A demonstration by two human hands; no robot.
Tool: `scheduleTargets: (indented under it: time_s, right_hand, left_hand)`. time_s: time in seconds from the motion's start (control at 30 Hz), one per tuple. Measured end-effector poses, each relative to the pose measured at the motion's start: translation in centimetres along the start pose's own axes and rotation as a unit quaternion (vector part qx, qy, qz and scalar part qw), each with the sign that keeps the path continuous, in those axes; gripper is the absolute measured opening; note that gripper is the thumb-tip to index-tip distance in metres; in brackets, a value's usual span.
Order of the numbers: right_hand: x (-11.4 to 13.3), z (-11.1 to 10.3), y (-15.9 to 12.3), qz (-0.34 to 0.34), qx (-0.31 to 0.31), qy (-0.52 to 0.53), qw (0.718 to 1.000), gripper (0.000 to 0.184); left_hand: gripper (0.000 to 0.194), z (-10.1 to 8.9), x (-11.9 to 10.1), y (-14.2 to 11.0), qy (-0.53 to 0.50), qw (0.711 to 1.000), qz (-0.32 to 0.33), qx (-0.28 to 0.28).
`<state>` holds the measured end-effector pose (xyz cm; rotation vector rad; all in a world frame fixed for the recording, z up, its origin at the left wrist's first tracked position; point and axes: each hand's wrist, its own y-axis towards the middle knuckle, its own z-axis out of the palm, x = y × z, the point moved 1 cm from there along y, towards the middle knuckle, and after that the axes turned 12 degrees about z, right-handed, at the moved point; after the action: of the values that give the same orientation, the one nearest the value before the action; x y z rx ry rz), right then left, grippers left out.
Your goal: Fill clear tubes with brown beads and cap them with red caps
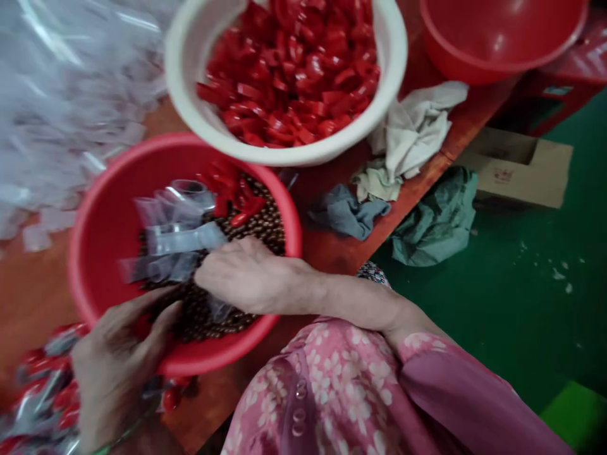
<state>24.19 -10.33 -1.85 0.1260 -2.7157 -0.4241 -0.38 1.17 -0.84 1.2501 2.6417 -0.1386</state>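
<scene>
Orange tabletop point(42, 297), green floor point(521, 303) at right; right hand point(241, 275) lies open on brown beads point(265, 227), left hand point(114, 373) curled, holding unclear.

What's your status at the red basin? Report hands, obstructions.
Left hand at red basin rim, fingers pinched; right hand on brown beads; clear plastic bags over beads; nothing in the way.

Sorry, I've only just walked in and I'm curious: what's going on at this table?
A person is working bare-handed over a red plastic basin of small round brown items. Their right hand rests on those items beside clear plastic bags. Their left hand reaches in at the rim, though its grip is unclear. A cream basin full of red pieces stands just beyond.
</scene>
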Motion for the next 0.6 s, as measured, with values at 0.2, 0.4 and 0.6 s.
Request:
scheduleTargets:
  time_s: [0.2, 0.4, 0.6]
  right_hand:
    - [0.6, -0.1, 1.1, 0.009, 0.082, 0.068, 0.994, 0.034]
    - [-3.0, -2.9, 1.8, 0.076, 0.005, 0.263, 0.962, 0.023]
    - [-4.4, -3.1, 3.7, 0.090, 0.248, 0.019, 0.964, 0.022]
  left_hand:
    - [0.025, -0.3, -1.3, 0.2, -0.041, 0.998, -0.007, -0.043]
    - [0.024, 0.2, -1.1, -0.4, -0.071, 0.992, 0.033, -0.095]
    - [0.031, 0.6, -1.5, -0.3, -0.061, 0.991, 0.033, -0.113]
